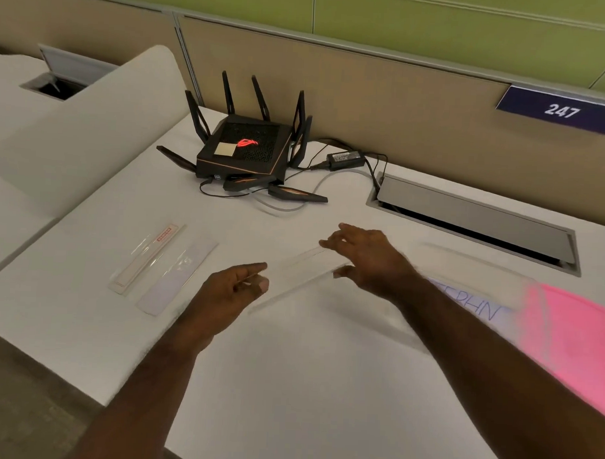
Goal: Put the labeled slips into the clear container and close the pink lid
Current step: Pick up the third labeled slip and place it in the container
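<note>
A long clear slip (302,279), blurred by motion, hangs just above the white desk between my hands. My left hand (235,288) pinches its near-left end, and my right hand (365,257) grips its far-right end between thumb and fingers. Two more slips lie flat at the left: one with a red label (149,256) and a pale lilac one (176,281) beside it. At the right stands the clear container (481,270), with a handwritten slip (476,307) showing inside. Its pink lid (571,338) is open, lying toward the desk's right edge, partly behind my right forearm.
A black router (244,148) with antennas, its power brick (346,160) and cables sit at the back of the desk. An open cable hatch (473,214) lies behind the container. A beige partition with a "247" sign (560,111) closes off the back. The desk's front edge runs near my forearms.
</note>
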Tool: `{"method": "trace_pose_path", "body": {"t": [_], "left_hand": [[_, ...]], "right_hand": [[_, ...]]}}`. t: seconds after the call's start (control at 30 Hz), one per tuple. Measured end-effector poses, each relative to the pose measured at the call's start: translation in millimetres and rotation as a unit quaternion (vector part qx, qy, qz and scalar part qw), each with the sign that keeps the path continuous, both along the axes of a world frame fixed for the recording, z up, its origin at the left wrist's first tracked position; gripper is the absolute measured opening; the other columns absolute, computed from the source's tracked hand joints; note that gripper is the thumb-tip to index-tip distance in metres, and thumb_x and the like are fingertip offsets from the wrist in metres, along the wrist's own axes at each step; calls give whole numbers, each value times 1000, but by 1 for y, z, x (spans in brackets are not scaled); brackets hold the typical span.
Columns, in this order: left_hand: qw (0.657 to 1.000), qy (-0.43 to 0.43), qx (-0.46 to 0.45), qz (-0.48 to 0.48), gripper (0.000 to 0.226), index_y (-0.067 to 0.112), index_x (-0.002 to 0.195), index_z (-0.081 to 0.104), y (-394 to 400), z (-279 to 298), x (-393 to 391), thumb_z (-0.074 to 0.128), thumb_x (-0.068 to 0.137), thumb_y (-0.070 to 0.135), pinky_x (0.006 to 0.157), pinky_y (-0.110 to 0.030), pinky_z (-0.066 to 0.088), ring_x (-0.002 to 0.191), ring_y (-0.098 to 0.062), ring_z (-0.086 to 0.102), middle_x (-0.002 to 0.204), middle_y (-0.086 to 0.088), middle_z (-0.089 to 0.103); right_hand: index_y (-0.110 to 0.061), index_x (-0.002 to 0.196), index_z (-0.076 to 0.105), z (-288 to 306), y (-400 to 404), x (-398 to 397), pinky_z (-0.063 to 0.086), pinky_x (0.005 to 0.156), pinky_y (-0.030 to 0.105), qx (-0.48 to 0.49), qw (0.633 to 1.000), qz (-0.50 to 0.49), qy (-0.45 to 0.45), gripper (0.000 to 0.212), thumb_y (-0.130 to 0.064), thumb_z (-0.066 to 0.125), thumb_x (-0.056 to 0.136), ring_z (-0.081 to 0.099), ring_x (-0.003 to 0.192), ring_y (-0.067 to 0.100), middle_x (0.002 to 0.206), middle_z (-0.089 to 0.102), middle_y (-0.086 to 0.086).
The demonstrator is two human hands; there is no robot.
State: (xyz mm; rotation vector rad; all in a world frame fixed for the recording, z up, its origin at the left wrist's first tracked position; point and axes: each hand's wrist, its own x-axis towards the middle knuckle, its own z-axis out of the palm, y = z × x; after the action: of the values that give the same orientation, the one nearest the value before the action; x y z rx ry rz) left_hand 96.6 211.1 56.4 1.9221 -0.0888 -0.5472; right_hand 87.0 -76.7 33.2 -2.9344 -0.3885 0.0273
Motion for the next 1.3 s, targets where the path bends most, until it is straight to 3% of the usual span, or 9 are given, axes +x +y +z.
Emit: {"method": "trace_pose_path", "body": {"t": [0.1,0.2,0.4,0.5,0.6,0.67,0.8,0.97,1.3], "left_hand": [[994,-78,44,-63,49,34,126,59,-18,2,9,76,80,34,85,-19,49,104,-3,61,115,16,64],[976,-136,101,-140,63,36,133,52,-39,3,18,78,76,39,77,-9,44,106,-4,56,119,18,55],[946,-196,138,-217,54,30,131,57,-98,11,35,72,81,42,81,-15,43,106,-6,53,121,16,57],[927,-209,155,-271,50,32,129,58,-129,14,42,69,82,47,89,-27,49,107,-8,54,126,12,61],[913,-218,170,-302,47,31,124,63,-162,16,46,69,81,49,93,-36,49,108,-13,57,122,8,65],[903,-226,181,-317,46,32,121,64,-184,15,46,69,80,51,95,-40,47,109,-15,57,121,8,64],[876,-259,210,-349,45,37,118,64,-224,7,38,68,77,56,97,-39,39,113,-16,52,122,11,59],[817,-322,271,-394,47,37,122,61,-259,1,21,61,81,61,89,-34,24,117,-17,45,125,12,57],[745,-380,385,-390,45,37,123,62,-296,-18,3,57,84,59,92,-39,27,112,-18,46,124,12,61]], "right_hand": [[-34,144,40,15,-28,-14,34,101,34,35,998,-43,34,61,-42,62,88,45,126,17,142,46,-7],[-38,138,45,25,-56,-32,40,94,29,74,992,-88,43,54,-48,60,87,48,121,11,136,49,-15],[-40,127,56,46,-108,-73,45,91,31,125,973,-183,58,45,-56,59,84,54,108,2,128,58,-21],[-38,122,62,54,-131,-94,43,83,29,156,959,-228,61,40,-50,64,84,54,94,2,120,65,-17],[-35,119,65,56,-152,-112,38,79,26,127,958,-250,52,39,-51,64,84,56,93,8,118,68,-13],[-32,119,67,52,-168,-123,38,83,27,109,956,-266,50,42,-54,63,83,58,107,13,122,66,-11],[-34,113,70,39,-195,-148,44,90,36,77,953,-288,46,64,-79,45,74,56,112,17,117,67,-10],[-40,114,67,25,-210,-173,35,89,38,-22,937,-345,57,45,-67,52,81,51,117,17,122,64,-15],[-39,116,66,1,-212,-180,31,91,40,-97,917,-382,51,43,-64,52,84,51,113,18,123,64,-13]]}}
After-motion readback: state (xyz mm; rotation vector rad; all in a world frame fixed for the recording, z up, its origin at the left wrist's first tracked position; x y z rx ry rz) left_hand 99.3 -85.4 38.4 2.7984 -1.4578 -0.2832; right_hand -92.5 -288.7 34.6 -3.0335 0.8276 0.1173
